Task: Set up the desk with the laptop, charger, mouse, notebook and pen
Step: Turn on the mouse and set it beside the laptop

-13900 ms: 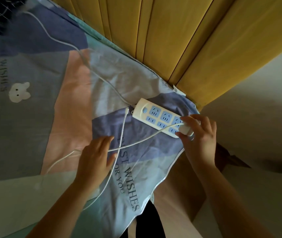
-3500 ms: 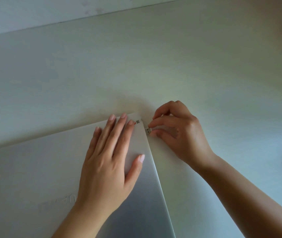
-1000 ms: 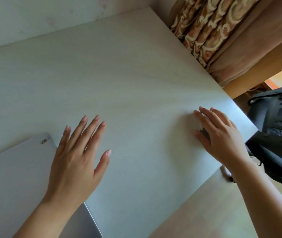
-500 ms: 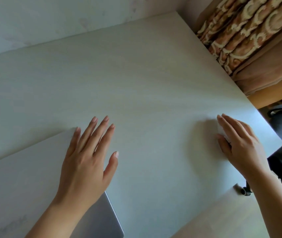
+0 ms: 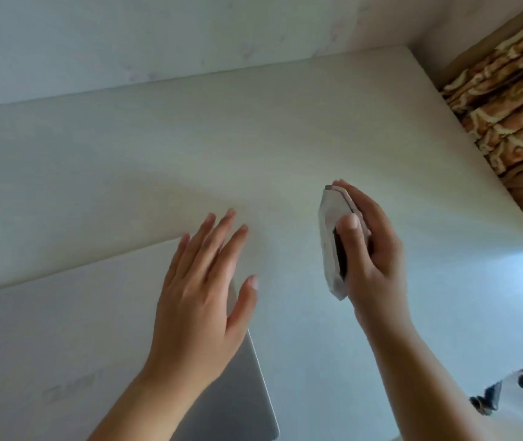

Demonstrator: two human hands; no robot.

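While the right hand point(image 5: 369, 249) lifts the mouse point(image 5: 333, 246) on its side above the desk point(image 5: 285, 122), the left hand point(image 5: 203, 281) lies flat over the closed laptop point(image 5: 47, 329).

The right hand's fingers are wrapped around the mouse, thumb pressed on its near face, so the pale grey shell stands on edge with a dark strip showing along the middle; whether it touches the desk I cannot tell. The left hand's fingers are spread wide and straight, holding nothing, its palm over the laptop's far right corner and fingertips reaching past the edge. The laptop is silver, lid shut, faint lettering on it, sitting at the near left of the desk. The desk is pale and whitish, set against a light wall point(image 5: 158, 33); a brown patterned curtain point(image 5: 508, 100) hangs to the right.
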